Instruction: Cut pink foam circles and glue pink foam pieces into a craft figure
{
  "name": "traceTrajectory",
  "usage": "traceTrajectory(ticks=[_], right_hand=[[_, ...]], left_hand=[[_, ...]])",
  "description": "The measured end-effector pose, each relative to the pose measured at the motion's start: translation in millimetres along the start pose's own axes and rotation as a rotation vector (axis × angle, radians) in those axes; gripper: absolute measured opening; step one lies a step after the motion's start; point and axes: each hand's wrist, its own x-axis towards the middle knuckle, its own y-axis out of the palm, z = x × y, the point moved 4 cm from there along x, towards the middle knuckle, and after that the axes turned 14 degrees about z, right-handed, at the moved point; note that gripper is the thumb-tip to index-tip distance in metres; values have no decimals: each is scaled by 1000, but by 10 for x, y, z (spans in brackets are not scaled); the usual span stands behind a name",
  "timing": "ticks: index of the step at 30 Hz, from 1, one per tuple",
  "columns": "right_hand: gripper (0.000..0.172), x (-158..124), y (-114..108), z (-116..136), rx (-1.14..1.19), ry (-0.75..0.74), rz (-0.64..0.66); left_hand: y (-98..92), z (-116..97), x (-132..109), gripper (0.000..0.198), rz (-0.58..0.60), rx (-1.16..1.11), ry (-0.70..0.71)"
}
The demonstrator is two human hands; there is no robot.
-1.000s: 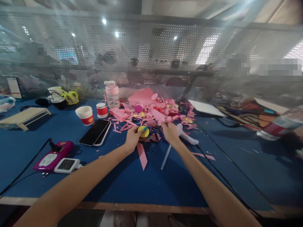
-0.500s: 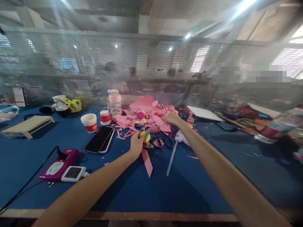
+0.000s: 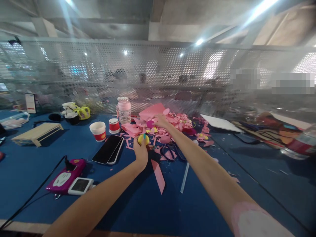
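My left hand (image 3: 140,152) is closed on a yellow disc (image 3: 143,140), which has a small teal piece on its face. It holds the disc above the near edge of a heap of pink cut paper (image 3: 176,121). My right hand (image 3: 161,121) reaches across into the heap, fingers stretched out and apart, beside a magenta disc (image 3: 150,124). Whether its fingertips touch that disc I cannot tell. Scissors (image 3: 169,153) lie among scraps below my right forearm. A pink paper strip (image 3: 158,176) lies on the blue table, nearer me.
Left of the heap stand a pink-lidded bottle (image 3: 124,110), a red cup (image 3: 114,125) and stacked paper cups (image 3: 98,131). A phone (image 3: 108,149) and a purple power strip (image 3: 66,176) lie nearer. A clear glue stick (image 3: 185,177) sticks out beneath my right forearm.
My right hand has moved left across the paper heap, toward the magenta disc. My left hand still holds the yellow disc, now turned more face-up. The camera view has shifted slightly.
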Motion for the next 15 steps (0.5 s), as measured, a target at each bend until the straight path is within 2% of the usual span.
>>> traceTrajectory(ticks=[2,5,7,12,15], right_hand=[[20,39,50,11,-1,57,28],[29,-43,30,4,6,145,20],[34,-172,-40,0,14,150,43],[33,-635,-295,13,64,-5,174],[37,-921,-339,12,21,-122,203]], left_hand=[[-61,-52,40,15,-73,-5,60],[-119,-50,106,10,-140,-1,29],[-124,-26,135,10,-142,2,3],[-85,10,135,13,-74,14,-2],[-69,13,114,13,-41,33,-16]])
